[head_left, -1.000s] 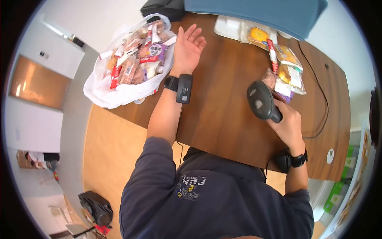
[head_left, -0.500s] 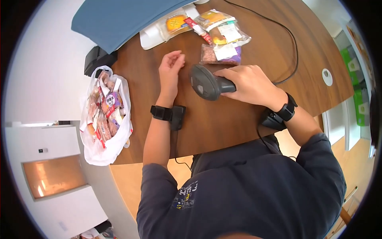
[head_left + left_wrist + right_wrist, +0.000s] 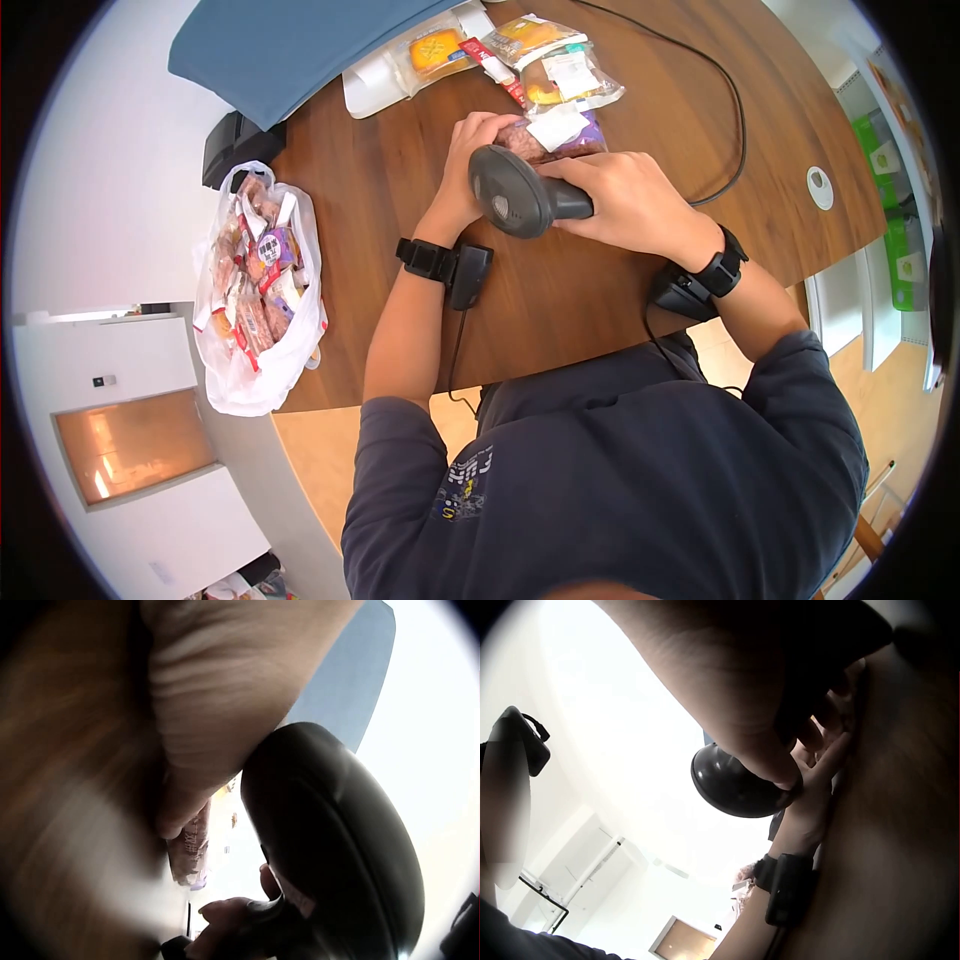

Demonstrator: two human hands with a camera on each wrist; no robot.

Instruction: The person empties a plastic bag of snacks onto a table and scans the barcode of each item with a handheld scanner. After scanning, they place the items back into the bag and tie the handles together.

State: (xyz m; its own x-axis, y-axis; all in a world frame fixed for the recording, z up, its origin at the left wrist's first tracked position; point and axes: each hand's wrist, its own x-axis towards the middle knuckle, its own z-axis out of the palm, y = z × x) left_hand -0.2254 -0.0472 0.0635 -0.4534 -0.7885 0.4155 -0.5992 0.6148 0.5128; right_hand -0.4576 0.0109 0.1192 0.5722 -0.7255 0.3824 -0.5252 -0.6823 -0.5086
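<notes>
A: From the head camera, what does the right hand [image 3: 625, 200] hold?

B: It grips the handle of a dark grey handheld barcode scanner [image 3: 515, 195], fingers wrapped round it, just above the brown wooden bench [image 3: 560, 290]. The left hand [image 3: 470, 165] curls its fingers over the near end of a clear plastic snack packet with a purple edge and a white label [image 3: 560, 135], which lies on the bench right behind the scanner's head.

A: And around them?

B: More clear-wrapped pastry packets [image 3: 545, 65] lie farther back, and a white plastic bag full of snack packets [image 3: 260, 290] sits at the bench's left edge.

A: The left wrist view?

B: Blurred. The scanner's rounded black head [image 3: 337, 847] fills the lower right, the packet [image 3: 191, 847] shows beneath the palm, and the right hand's fingertips [image 3: 225, 919] wrap the handle.

A: The right wrist view?

B: The right hand [image 3: 727, 682] is closed round the scanner [image 3: 739, 784]; the left hand [image 3: 817, 784] shows beyond it, its grip not discernible there.
</notes>
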